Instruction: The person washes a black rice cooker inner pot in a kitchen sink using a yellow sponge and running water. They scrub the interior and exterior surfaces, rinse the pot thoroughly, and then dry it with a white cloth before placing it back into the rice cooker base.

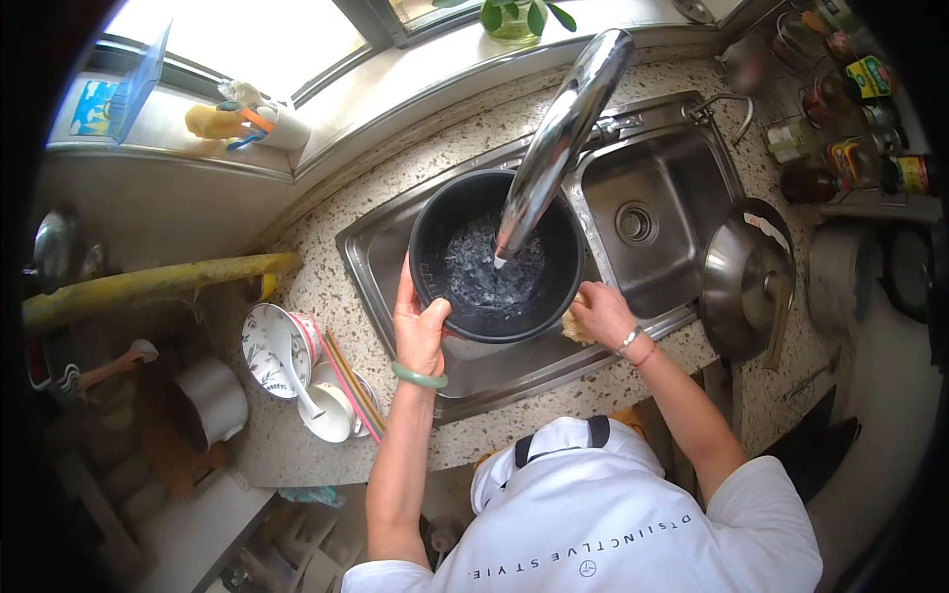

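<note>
across the white shirt (pixel 633 494) runs a curved line of dark capital letters (pixel 605 544), upside down in this view, with a small round sign (pixel 587 568) near its middle. among the jars (pixel 786 140) at far right, one label (pixel 870 79) is yellow and green, its print too small to read.

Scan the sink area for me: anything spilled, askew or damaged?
Nothing looks spilled or damaged: water from the faucet lands inside the black pot. Mildly untidy: left of the sink, a white spoon slants across the patterned bowl and past its rim.
</note>
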Demonstrator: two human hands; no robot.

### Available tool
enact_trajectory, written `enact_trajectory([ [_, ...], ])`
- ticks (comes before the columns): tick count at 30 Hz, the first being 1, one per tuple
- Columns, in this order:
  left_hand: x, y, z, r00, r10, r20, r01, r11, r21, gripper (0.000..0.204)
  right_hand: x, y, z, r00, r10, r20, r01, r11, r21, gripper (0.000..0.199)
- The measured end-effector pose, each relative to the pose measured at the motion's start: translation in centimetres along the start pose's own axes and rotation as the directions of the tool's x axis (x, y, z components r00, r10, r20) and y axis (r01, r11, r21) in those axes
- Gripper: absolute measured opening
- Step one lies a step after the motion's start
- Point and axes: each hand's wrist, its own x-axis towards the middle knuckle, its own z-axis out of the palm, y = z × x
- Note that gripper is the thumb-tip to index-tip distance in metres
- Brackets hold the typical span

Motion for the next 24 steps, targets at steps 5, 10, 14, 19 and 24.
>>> enact_trajectory([
  [5,-0.1,-0.7,-0.2,0.999,0.018,0.033,-0.018,1.000,-0.002,0.079,-5.2,-4.6,-8.0,0.989,0.150,0.007,-0.142,0.916,0.374,0.024],
  [10,-0.7,-0.5,-0.2,0.996,0.022,0.083,-0.023,1.000,0.018,0.076,-6.1,-9.6,-12.3,0.987,-0.141,-0.073,0.159,0.905,0.396,0.024],
  [14,-1.4,0.5,1.0,0.995,-0.038,0.095,0.034,0.999,0.038,0.076,0.1,-11.6,-7.3,0.853,-0.465,-0.236,0.466,0.883,-0.055,0.025],
  [19,-1.6,0.0,0.5,0.992,-0.018,0.125,0.015,1.000,0.021,0.080,6.8,-11.0,-0.5,0.870,-0.454,-0.193,0.365,0.856,-0.366,0.018],
  [24,-2.0,0.5,1.1,0.991,-0.080,0.109,0.077,0.996,0.034,0.077,9.4,-11.2,3.5,0.896,-0.383,-0.225,0.374,0.924,-0.082,0.019],
])
